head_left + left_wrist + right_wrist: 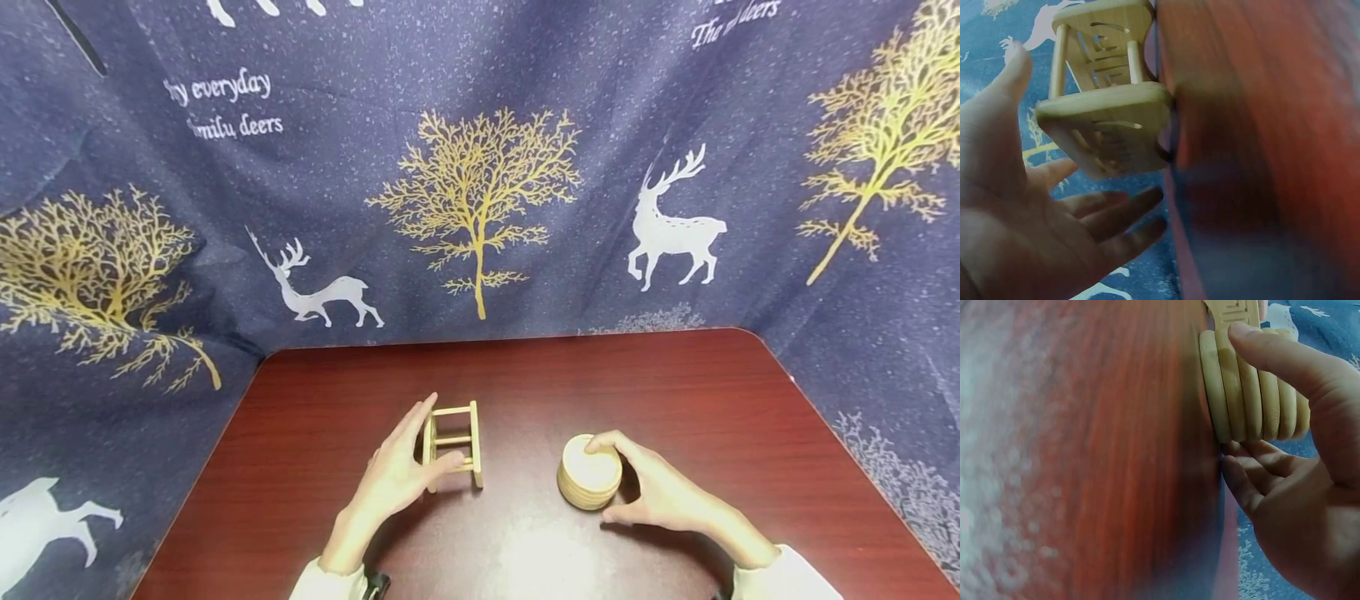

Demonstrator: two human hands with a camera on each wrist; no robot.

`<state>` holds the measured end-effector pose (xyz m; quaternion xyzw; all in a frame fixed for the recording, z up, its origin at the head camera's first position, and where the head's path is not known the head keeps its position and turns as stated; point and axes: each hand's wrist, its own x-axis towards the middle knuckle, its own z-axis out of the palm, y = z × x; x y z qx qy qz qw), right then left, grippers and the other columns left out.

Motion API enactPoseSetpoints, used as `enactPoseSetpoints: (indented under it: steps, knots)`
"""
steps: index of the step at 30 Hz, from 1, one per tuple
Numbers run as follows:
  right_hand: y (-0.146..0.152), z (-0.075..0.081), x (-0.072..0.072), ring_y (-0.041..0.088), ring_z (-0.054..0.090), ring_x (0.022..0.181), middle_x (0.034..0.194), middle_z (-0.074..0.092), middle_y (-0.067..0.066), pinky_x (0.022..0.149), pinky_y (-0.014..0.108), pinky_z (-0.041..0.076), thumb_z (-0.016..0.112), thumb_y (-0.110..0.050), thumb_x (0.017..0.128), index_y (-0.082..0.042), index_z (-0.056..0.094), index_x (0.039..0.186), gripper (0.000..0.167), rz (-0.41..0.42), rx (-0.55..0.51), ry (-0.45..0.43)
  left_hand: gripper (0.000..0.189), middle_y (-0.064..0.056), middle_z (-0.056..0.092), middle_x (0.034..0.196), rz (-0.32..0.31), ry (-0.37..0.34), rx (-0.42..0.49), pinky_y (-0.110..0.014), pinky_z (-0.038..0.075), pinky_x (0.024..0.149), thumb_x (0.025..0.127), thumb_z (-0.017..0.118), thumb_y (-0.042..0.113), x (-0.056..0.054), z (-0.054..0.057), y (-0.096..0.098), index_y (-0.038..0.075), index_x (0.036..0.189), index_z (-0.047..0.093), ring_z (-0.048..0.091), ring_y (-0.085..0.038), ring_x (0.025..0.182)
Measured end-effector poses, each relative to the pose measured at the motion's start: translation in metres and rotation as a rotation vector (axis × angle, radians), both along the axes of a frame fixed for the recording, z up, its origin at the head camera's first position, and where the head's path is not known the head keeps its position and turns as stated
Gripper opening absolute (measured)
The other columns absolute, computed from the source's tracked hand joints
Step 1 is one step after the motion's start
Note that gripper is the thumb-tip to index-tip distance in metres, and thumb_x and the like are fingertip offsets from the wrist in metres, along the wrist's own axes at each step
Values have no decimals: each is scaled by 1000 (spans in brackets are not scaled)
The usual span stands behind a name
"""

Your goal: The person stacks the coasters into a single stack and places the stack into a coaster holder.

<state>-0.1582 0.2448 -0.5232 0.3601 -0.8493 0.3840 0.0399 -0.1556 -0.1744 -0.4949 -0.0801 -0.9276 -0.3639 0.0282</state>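
A small light wooden rack (453, 442), with end panels joined by round bars, stands on the left part of the table. My left hand (401, 467) is spread around its left side, thumb and fingers apart. In the left wrist view the fingers (1119, 219) lie extended below the cut-out panel; contact is unclear. To the right stands a stack of round wooden coasters (588, 473). Around its right side is my right hand (660, 492), one digit over the upper rim. In the right wrist view the coasters (1250, 394) lie between the thumb and the other fingers, without a clear grip.
Both items stand on a glossy reddish-brown table (525, 375), with a stretch of tabletop between them. Behind and beside it hangs a dark blue cloth (540, 275) printed with deer and golden trees. White sleeves (783, 575) reach in from the near edge.
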Motion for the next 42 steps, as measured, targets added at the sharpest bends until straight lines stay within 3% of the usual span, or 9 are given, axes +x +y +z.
enactPoseSetpoints:
  steps: [5, 11, 14, 20, 24, 27, 30, 36, 42]
  knots:
    - [1, -1, 0, 10, 64, 130, 140, 67, -9, 111, 16, 42, 109, -18, 66, -25, 58, 142, 92, -4, 10, 8, 85, -17, 39, 176, 13, 112, -5, -74, 42, 117, 101, 78, 55, 4, 7, 9, 28, 173, 41, 47, -48, 154]
    - [1, 0, 2, 8, 65, 124, 138, 67, -9, 104, 19, 46, 108, -13, 64, -23, 57, 141, 93, -12, 22, 15, 78, -16, 51, 169, -57, 319, 11, -61, 25, 132, 97, 87, 39, 13, 16, 28, 17, 165, 54, 47, -38, 157]
    - [0, 1, 2, 7, 64, 122, 138, 67, -8, 103, 20, 47, 108, -11, 63, -22, 57, 140, 93, -15, 20, 18, 74, -11, 56, 166, -91, 364, 14, -61, 30, 130, 95, 89, 38, 19, 21, 38, 21, 161, 60, 48, -38, 157]
    - [-2, 2, 1, 9, 66, 122, 137, 69, -6, 103, 22, 50, 108, -12, 65, -23, 58, 139, 90, -18, 18, 35, 69, 2, 54, 168, -225, 354, -9, -62, 46, 119, 98, 86, 37, 36, 31, 60, 27, 161, 60, 53, -32, 153]
    - [-2, 0, 0, 10, 68, 122, 136, 71, -6, 101, 25, 52, 109, -12, 64, -24, 58, 138, 91, -25, 18, 45, 68, 5, 54, 167, -321, 334, -19, -57, 49, 117, 98, 84, 35, 48, 32, 78, 27, 161, 60, 55, -25, 151]
    - [-1, -1, -1, 10, 67, 123, 136, 70, -9, 102, 24, 51, 109, -11, 63, -25, 58, 139, 92, -31, 19, 33, 64, 4, 60, 161, -330, 290, 18, -53, 53, 113, 98, 84, 34, 55, 26, 94, 26, 159, 62, 62, -21, 144]
    - [-1, -2, -2, 10, 67, 124, 137, 69, -9, 104, 24, 50, 109, -11, 63, -25, 58, 138, 92, -31, 21, 35, 60, -2, 66, 153, -315, 203, 116, -49, 57, 108, 102, 81, 36, 59, 19, 109, 22, 158, 62, 69, -25, 134]
    - [-3, -2, -3, 13, 67, 122, 135, 69, -6, 103, 29, 52, 109, -14, 64, -23, 57, 137, 90, -20, 19, 61, 60, -16, 59, 160, -290, -60, 370, -45, 59, 106, 112, 65, 41, 55, 3, 131, 14, 165, 52, 67, -40, 134]
    - [-6, -2, -5, 13, 67, 122, 135, 69, -6, 103, 31, 53, 110, -15, 65, -23, 56, 137, 90, -12, 27, 51, 60, -22, 55, 160, -254, -160, 478, -57, 57, 108, 117, 55, 38, 47, -11, 144, 16, 171, 43, 62, -45, 138]
